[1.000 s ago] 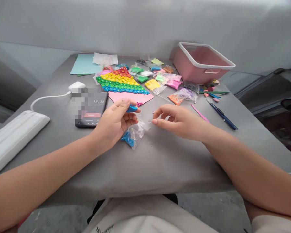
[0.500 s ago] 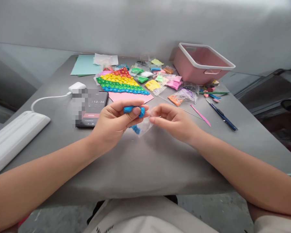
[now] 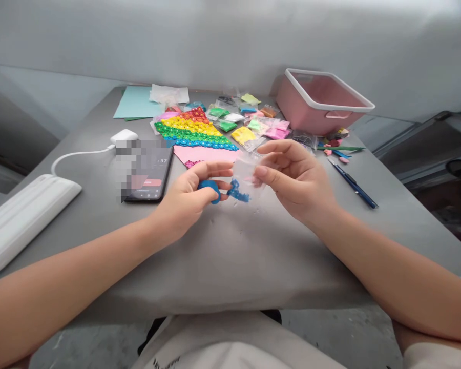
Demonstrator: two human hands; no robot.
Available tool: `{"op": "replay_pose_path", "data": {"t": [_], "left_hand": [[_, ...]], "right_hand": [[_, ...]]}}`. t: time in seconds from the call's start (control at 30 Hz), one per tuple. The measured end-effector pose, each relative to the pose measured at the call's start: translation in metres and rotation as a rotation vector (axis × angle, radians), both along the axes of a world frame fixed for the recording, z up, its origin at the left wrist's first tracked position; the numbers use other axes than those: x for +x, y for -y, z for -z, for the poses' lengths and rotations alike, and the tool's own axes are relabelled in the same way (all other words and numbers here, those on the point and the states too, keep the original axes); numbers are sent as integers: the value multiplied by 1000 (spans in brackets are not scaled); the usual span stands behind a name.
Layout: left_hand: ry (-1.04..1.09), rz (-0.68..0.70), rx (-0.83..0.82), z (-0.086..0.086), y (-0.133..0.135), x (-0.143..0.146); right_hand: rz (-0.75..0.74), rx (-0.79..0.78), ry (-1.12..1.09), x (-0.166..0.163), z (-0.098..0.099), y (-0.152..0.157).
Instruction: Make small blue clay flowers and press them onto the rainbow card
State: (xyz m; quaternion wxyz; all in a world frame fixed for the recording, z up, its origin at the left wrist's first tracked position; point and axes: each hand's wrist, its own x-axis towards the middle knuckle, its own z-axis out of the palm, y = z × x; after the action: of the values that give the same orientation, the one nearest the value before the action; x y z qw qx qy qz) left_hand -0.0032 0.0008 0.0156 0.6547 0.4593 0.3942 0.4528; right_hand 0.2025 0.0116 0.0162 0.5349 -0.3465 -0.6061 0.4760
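A lump of blue modelling clay is pinched between the thumb and fingers of my left hand. My right hand grips a small clear plastic bag by its right side, with bits of blue clay low in it. The left fingertips reach the bag's left edge; whether they press on it I cannot tell. Just behind the hands lies a pink sheet, its upper part covered by a rainbow panel of small clay flowers in red, yellow, green and blue bands.
Several bags of coloured clay lie at the back, beside a pink bin. A blue craft knife rests at right. To the left are a phone, a white charger and a white power strip.
My right hand has risen and turned, lifting the bag into view beside the left fingers. The left hand has dipped slightly, its blue clay still held.
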Motion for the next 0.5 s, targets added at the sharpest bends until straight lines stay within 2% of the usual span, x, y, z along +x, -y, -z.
{"op": "replay_pose_path", "data": {"t": [0.13,0.23,0.4,0.5], "left_hand": [[-147,29,64,0,-1,-2],[-293,85,175,0,0,-3],[-212,21,242,3,1,-4],[-224,22,266,2,3,-4]], "right_hand": [[-75,32,117,-3,-3,8],[-56,5,150,-5,-3,12],[14,-160,100,-4,-5,7],[31,-175,129,-1,-9,6]]}}
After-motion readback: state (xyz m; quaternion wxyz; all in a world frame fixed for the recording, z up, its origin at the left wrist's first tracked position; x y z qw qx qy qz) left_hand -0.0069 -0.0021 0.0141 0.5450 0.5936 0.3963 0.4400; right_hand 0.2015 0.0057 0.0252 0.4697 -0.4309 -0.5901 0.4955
